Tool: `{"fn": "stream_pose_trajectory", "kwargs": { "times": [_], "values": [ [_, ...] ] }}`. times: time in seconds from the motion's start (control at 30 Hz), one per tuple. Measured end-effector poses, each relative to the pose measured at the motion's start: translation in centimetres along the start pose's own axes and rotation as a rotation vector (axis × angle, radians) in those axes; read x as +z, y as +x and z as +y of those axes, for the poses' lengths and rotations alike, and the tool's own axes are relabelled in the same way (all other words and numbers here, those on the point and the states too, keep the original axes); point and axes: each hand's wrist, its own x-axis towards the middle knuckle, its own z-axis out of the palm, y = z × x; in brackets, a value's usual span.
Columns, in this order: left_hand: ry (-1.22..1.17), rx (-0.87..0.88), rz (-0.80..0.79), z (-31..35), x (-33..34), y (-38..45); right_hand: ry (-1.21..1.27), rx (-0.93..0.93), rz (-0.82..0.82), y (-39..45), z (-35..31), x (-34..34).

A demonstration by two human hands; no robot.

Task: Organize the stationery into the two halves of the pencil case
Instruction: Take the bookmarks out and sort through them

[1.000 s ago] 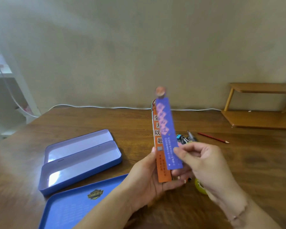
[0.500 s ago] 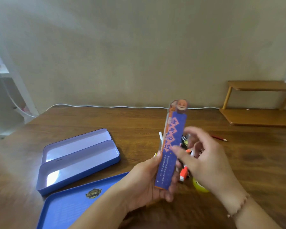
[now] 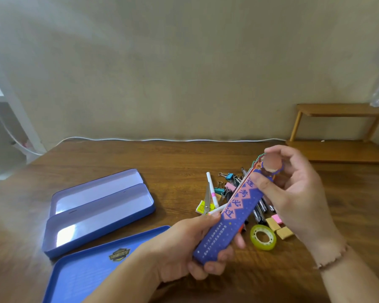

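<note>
Tilted now: the stack of bookmarks [image 3: 232, 217], upright between the hands half a second ago, leans up and to the right, its top end carried out over the stationery pile, which shows more fully than before.

Left to right. Open pencil case [image 3: 99, 212], two shallow blue halves side by side on the wooden table [image 3: 173, 162], nothing in either half as far as I can see. Its loose lid [image 3: 92, 272] lies nearer the person, logo up.

Left hand [image 3: 197, 248]: fingers curled round the lower end of the bookmarks, thumb along the near edge. Behind the stack lie scissors [image 3: 206, 202], a white pen [image 3: 212, 189], binder clips [image 3: 225, 182] and dark pens [image 3: 259, 209], all loose on the table.

Right hand [image 3: 293, 189]: thumb pressed on the purple front card just below the round cartoon topper [image 3: 271, 162], index finger curled over the top. A second ago this hand pinched the purple card at mid-length; it has since shifted to the top.

Further right: a roll of green tape [image 3: 263, 236] and small erasers [image 3: 278, 225].

Handling, my judgement: the bookmarks are thin, light card, stiff along the length but easy to bend, and slick enough to fan apart. Best held by the flat faces near both ends, squared first. The shaped tops look easiest to crease.
</note>
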Motion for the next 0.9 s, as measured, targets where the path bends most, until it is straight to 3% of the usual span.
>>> {"fn": "stream_pose_trajectory", "kwargs": {
  "times": [0.4, 0.6, 0.7, 0.77, 0.83, 0.9],
  "values": [
    [0.021, -0.038, 0.027, -0.2, -0.5, -0.6, 0.032, 0.115, -0.148, -0.3, -0.5, -0.7],
    [0.049, 0.02, 0.03, 0.4, -0.7, -1.2, 0.09, 0.057, -0.179, -0.1, -1.3, -1.5],
    [0.168, 0.08, 0.106, 0.9, -0.8, -1.7, 0.05, 0.067, -0.216, -0.1, -1.6, -2.0],
    [0.264, 0.093, 0.201, 1.4, -1.0, -2.1, -0.19, -0.039, -0.171, 0.1, -1.4, -2.1],
    [0.365, 0.102, 0.299, 1.7, -1.4, -2.5, -0.646, -0.356, -0.114, 0.5, -1.3, -2.1],
    [0.425, 0.095, 0.354, 1.9, -1.8, -2.8, -0.92, -0.66, -0.211, 0.5, -1.5, -1.8]
  ]
}}
